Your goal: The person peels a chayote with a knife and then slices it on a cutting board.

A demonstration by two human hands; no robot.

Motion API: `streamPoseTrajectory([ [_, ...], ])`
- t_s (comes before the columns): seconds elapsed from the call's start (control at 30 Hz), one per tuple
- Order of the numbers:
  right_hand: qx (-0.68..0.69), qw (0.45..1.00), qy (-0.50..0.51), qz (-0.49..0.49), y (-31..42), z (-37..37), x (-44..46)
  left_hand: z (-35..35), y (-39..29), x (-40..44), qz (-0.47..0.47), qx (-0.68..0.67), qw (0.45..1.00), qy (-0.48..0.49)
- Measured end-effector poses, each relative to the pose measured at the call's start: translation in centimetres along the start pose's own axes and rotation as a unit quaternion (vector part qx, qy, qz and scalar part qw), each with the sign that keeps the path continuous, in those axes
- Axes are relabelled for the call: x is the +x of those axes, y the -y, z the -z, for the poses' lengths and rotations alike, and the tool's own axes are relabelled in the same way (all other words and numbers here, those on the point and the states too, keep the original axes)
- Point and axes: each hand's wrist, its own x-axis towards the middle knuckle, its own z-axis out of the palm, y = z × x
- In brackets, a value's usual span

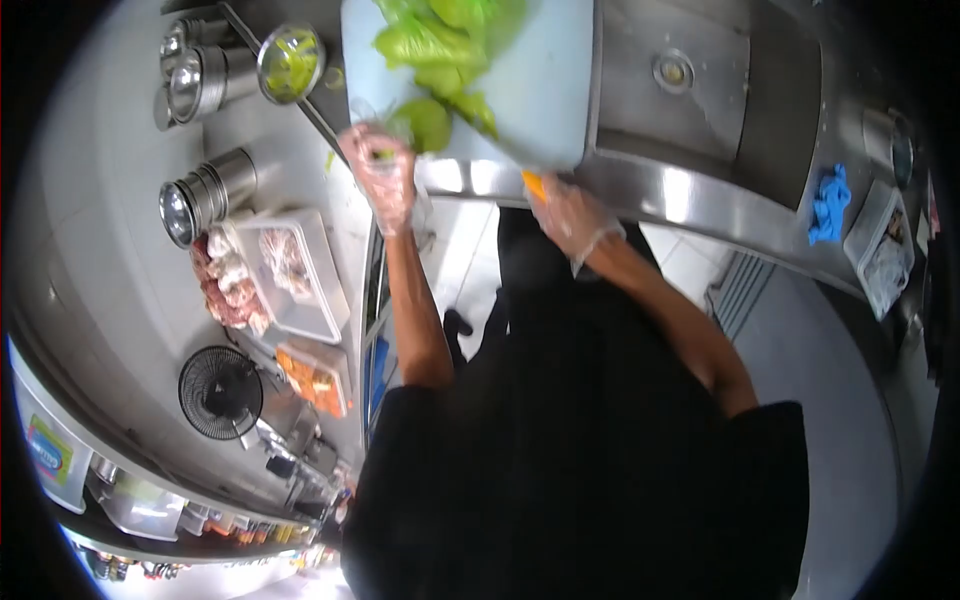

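Note:
A pale cutting board (545,60) carries loose green lettuce leaves (440,45), with a rounder green lettuce piece (425,125) near its front left corner. My right hand (575,215), in a clear plastic glove, is closed around the orange handle of a knife (533,184). The blade points up and left over the board toward the lettuce, its outline faint. Beside the rounder piece, at the board's left front corner, is my left hand (382,175), also gloved. Its fingers are curled, with a bit of green showing among them; what they grip is unclear.
A steel bowl (291,64) with cut green pieces stands left of the board. A sink (670,75) lies to the right, then a blue crumpled cloth or glove (829,205). Steel containers (207,195), a clear tub (295,270) and a fan (221,392) line the left side.

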Motion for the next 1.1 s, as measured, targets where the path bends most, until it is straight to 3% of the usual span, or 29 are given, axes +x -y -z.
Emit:
streamPoseTrajectory([
  [0.03,0.021,1.0,-0.006,0.011,0.6,0.6,-0.2,-0.1,-0.9,0.3,0.002,0.001,1.0,0.001],
  [0.07,0.018,1.0,-0.011,0.013,0.5,0.2,-0.5,-0.8,-0.7,0.2,0.031,-0.082,0.996,-0.028],
  [0.17,0.012,1.0,-0.021,0.017,0.4,-0.8,-1.0,-0.9,0.4,-1.2,0.101,-0.095,0.989,-0.05],
  [0.27,0.017,1.0,-0.017,0.003,0.5,-0.9,-1.4,-0.5,-0.8,-1.4,-0.005,-0.066,0.997,-0.025],
  [0.37,0.016,1.0,0.001,-0.017,0.9,-0.7,-1.7,-1.9,-1.1,-2.3,-0.043,-0.07,0.993,-0.085],
  [0.4,0.004,1.0,0.006,-0.018,1.3,-0.1,-1.7,-3.5,-0.9,-2.4,-0.022,-0.128,0.977,-0.172],
  [0.5,-0.013,0.999,0.017,-0.029,2.3,1.6,-2.0,-5.3,-0.4,-3.0,0.021,-0.053,0.97,-0.237],
  [0.53,-0.015,0.999,0.019,-0.035,2.7,2.1,-2.2,-5.4,-0.1,-2.5,-0.012,-0.001,0.967,-0.255],
  [0.63,-0.029,0.999,0.021,-0.038,3.7,3.8,-3.5,-5.2,-0.3,-1.7,0.021,-0.097,0.95,-0.298],
  [0.93,-0.062,0.994,0.081,-0.045,6.7,7.1,-4.9,-3.7,3.0,-0.5,0.067,-0.163,0.924,-0.339],
  [1.1,-0.054,0.994,0.07,-0.059,6.8,7.2,-4.9,-4.4,1.2,0.3,0.036,-0.106,0.943,-0.313],
])
